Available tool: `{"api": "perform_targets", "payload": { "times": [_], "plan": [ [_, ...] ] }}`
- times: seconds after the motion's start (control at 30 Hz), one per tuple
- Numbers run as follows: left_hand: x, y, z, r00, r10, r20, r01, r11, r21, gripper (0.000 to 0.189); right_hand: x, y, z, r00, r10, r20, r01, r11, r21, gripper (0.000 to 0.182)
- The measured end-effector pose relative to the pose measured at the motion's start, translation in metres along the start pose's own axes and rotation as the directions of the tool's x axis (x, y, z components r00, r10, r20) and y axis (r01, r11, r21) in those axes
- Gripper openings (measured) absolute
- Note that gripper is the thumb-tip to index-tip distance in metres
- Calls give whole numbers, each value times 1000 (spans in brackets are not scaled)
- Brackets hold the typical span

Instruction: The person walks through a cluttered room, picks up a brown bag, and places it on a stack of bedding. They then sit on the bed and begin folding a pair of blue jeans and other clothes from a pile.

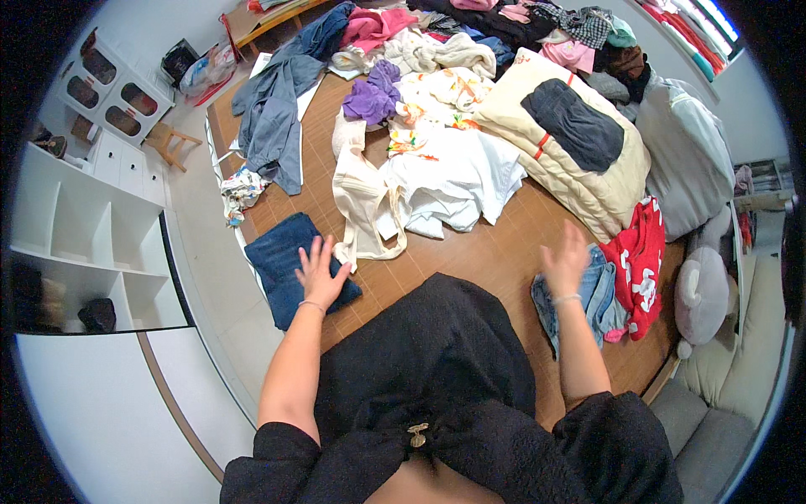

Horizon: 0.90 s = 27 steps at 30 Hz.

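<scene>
My left hand (322, 274), fingers spread, is over the right side of a folded pair of dark blue jeans (277, 258); whether it presses on them I cannot tell. My right hand (565, 261) is slightly blurred, holds nothing and has its fingers apart. Behind it lies a crumpled light blue denim garment (592, 283), beside a red garment with white figures (642, 271). Between and beyond my hands are a cream bra-like garment (365, 195) and a white ribbed garment (453, 183) on the brown mat (428, 258).
A cream quilt (585, 183) carries a folded black garment (573, 126). Grey trousers (271, 120) and a purple cloth (373, 94) lie farther off, before a heap of clothes (434, 44). White shelves (82, 220) stand left; a grey plush toy (702, 296) is at right.
</scene>
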<state>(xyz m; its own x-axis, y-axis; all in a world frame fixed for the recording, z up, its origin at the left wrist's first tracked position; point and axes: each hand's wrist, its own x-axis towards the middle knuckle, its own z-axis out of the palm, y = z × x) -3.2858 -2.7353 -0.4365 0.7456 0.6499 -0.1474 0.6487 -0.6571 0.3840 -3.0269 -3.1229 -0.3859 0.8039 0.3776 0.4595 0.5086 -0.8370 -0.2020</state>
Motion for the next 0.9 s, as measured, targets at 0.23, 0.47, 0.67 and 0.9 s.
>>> {"api": "perform_targets", "payload": {
  "times": [0.23, 0.47, 0.67, 0.9],
  "plan": [
    [19, 4, 1, 990, 140, -8, -140, 987, -79, 72, 70, -225, 61, 887, -399, 232, 306, 885, 351, 77],
    [16, 6, 9, 991, 134, -23, -134, 991, -3, 77, 98, -286, 172, 629, -598, 498, 548, 795, 262, 62],
    [12, 3, 17, 994, 94, -52, -88, 990, 107, 75, 101, -176, 188, 745, -583, 324, 461, 801, 382, 35],
    [49, 90, 31, 941, 250, -228, -250, 968, 28, 84, 147, -93, 80, 37, -571, 820, 290, 792, 538, 67]
  ]
}}
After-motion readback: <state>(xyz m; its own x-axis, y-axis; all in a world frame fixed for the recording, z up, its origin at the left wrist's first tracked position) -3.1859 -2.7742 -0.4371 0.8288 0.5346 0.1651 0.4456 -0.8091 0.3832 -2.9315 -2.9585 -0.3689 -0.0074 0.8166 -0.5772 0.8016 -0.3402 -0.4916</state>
